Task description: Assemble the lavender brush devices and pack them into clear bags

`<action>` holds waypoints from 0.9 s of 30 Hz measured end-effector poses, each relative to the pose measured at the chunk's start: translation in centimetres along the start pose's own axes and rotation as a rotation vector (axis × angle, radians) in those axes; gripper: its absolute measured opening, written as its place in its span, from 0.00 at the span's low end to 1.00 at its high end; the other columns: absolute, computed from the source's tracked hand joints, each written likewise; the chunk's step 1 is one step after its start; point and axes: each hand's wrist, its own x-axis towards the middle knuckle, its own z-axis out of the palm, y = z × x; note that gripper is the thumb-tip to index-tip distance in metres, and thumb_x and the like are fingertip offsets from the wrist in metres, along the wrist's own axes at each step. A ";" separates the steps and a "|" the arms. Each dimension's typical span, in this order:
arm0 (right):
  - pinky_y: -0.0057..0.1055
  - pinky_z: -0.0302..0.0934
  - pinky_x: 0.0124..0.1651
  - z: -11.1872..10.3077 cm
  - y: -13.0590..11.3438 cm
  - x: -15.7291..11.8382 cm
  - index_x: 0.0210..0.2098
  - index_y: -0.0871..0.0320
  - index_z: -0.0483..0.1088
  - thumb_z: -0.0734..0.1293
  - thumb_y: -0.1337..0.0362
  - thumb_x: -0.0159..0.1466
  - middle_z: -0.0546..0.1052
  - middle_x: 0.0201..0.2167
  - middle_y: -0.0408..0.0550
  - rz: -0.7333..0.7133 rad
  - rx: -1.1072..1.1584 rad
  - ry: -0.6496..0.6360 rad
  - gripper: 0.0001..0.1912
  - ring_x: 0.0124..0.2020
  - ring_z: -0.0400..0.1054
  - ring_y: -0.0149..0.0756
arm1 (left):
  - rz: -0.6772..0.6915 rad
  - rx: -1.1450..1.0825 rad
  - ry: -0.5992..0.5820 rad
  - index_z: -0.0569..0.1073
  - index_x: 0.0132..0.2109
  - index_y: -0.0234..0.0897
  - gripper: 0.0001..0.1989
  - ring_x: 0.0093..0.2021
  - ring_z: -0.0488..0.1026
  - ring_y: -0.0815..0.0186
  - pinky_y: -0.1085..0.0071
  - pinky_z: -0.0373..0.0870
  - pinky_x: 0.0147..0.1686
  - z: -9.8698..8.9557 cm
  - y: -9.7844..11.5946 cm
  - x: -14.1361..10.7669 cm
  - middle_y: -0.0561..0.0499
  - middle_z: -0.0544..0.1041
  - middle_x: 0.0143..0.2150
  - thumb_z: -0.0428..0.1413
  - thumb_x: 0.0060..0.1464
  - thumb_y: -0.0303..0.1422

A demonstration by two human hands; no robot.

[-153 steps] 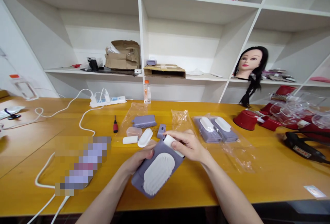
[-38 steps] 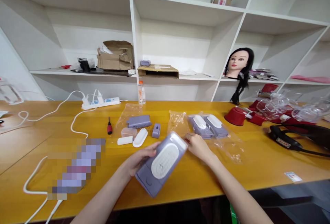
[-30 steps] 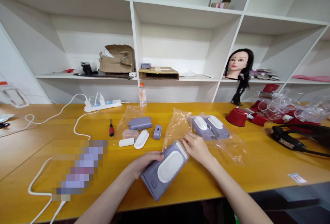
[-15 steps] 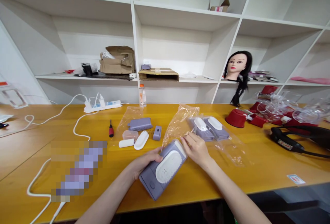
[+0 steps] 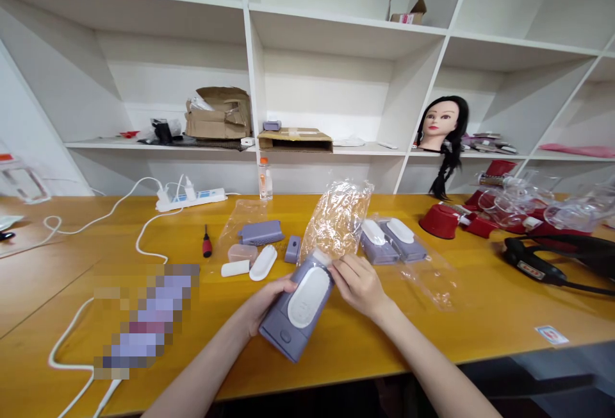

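Observation:
My left hand (image 5: 270,301) grips the left side of a purple box-shaped device (image 5: 281,334) with a white oval panel (image 5: 307,297) on its face. The device tilts above the wooden table, its far end pointing away from me. At that far end my right hand (image 5: 358,282) is closed, fingers pinching the edge of a clear plastic bag (image 5: 336,216). The bag stands up beyond the device; how far it covers the end I cannot tell. Two similar purple devices with white ovals (image 5: 379,242) lie behind my right hand on clear plastic.
Left of the device lie a purple casing (image 5: 262,232), a small purple part (image 5: 293,249), a white oval cover (image 5: 263,262) and a red-black screwdriver (image 5: 206,243). A power strip (image 5: 192,198) and a bottle (image 5: 265,179) stand behind. Red and clear parts (image 5: 439,220) are at right.
The device has shifted slightly left and away from me, turning more upright. My right hand has moved a little left, and the plastic bag has opened out and risen.

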 end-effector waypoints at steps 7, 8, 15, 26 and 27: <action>0.30 0.52 0.27 0.1 -1.1 0.5 0.30 0.61 0.68 0.62 0.72 0.61 0.70 0.22 0.47 -0.040 -0.037 0.039 0.04 0.25 0.60 0.33 | 0.151 -0.049 -0.057 0.69 0.51 0.32 0.21 0.32 0.74 0.66 0.74 0.66 0.32 0.2 0.0 0.1 0.46 0.79 0.38 0.56 0.49 0.31; 0.30 0.52 0.27 0.1 -1.2 0.4 0.32 0.62 0.69 0.63 0.72 0.60 0.70 0.22 0.48 -0.042 -0.042 0.045 0.03 0.26 0.60 0.33 | 0.175 -0.047 -0.049 0.69 0.52 0.32 0.21 0.34 0.75 0.65 0.73 0.66 0.34 0.1 0.0 0.1 0.46 0.79 0.39 0.56 0.49 0.32; 0.45 0.57 0.47 -0.3 -1.5 0.2 0.45 0.54 0.68 0.65 0.65 0.57 0.65 0.47 0.54 0.225 0.198 0.167 0.16 0.49 0.60 0.47 | 0.269 -0.135 -0.009 0.65 0.56 0.36 0.26 0.42 0.75 0.57 0.66 0.68 0.43 -0.6 -0.4 0.3 0.46 0.78 0.43 0.57 0.49 0.34; 0.33 0.61 0.41 1.1 -1.7 5.1 0.33 0.59 0.72 0.69 0.51 0.51 0.78 0.32 0.47 1.448 1.801 0.090 0.18 0.36 0.70 0.40 | 0.268 -0.029 -0.090 0.64 0.56 0.39 0.28 0.47 0.73 0.55 0.65 0.66 0.45 0.2 -0.8 0.3 0.44 0.75 0.49 0.57 0.49 0.40; 0.32 0.60 0.42 1.2 -1.9 5.1 0.32 0.59 0.73 0.71 0.54 0.49 0.78 0.31 0.46 1.461 1.799 0.139 0.17 0.35 0.70 0.39 | 0.297 0.020 -0.054 0.64 0.56 0.38 0.27 0.47 0.72 0.56 0.66 0.65 0.45 0.2 -0.9 0.3 0.45 0.75 0.50 0.57 0.49 0.39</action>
